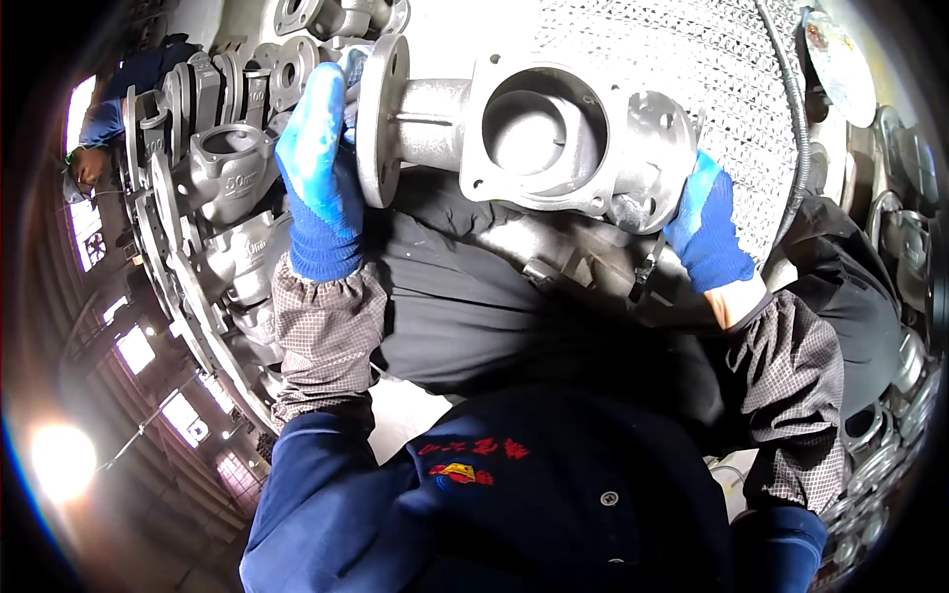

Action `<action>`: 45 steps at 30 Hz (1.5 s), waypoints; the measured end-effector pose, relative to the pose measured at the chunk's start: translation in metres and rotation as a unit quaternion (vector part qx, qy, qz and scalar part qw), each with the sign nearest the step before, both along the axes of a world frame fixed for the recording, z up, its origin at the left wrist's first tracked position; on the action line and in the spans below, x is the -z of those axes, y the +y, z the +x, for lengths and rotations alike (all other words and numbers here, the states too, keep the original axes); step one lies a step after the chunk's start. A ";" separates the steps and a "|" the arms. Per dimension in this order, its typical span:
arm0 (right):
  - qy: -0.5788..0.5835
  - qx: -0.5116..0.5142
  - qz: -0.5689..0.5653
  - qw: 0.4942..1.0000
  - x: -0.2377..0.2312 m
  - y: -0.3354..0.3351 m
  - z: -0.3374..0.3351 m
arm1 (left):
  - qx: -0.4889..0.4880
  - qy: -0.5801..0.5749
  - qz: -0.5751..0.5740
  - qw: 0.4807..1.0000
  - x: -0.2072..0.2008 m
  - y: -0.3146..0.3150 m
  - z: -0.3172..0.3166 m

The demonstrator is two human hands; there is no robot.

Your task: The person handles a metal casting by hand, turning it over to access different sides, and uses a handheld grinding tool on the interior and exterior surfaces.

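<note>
A grey cast-metal valve body (529,138) is held across in front of me, with a round flange at each end. Its large round opening, set in a squarish flange with bolt holes, faces up and shows the hollow inside. My left hand (321,163), in a blue coated glove, grips the left round flange, its thumb side against the outer face. On the right end flange rests my right hand (708,222), gloved the same way; its fingertips are partly hidden behind the metal.
Rows of similar grey valve castings (232,173) stand close on my left, and more metal parts (905,247) are piled on the right. Ahead lies a bright mesh-patterned surface (633,49) with a dark ribbed hose (794,119) along its right. Another person's hand (89,168) shows far left.
</note>
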State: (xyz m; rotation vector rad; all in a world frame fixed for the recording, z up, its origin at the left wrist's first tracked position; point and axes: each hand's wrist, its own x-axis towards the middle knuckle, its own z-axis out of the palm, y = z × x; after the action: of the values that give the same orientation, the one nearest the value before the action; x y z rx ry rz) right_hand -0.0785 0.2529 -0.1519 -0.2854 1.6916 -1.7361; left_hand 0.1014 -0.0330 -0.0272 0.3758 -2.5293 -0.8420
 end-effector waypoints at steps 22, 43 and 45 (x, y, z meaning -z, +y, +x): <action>-0.366 0.035 -0.144 0.919 0.055 -0.011 -0.113 | -0.027 -0.049 0.259 0.964 -0.057 0.060 -0.087; -0.345 0.158 -0.168 0.910 0.029 -0.025 -0.059 | 0.018 0.063 0.219 0.973 -0.032 0.039 -0.064; -0.353 0.152 -0.157 0.910 0.038 -0.011 -0.059 | 0.004 0.024 0.224 0.974 -0.038 0.040 -0.065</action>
State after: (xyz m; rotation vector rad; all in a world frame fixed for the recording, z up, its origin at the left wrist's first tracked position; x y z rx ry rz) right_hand -0.1375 0.2414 -0.1898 0.4543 0.9584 -2.0040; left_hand 0.0369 0.0071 0.0107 0.4772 -2.2806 -1.4098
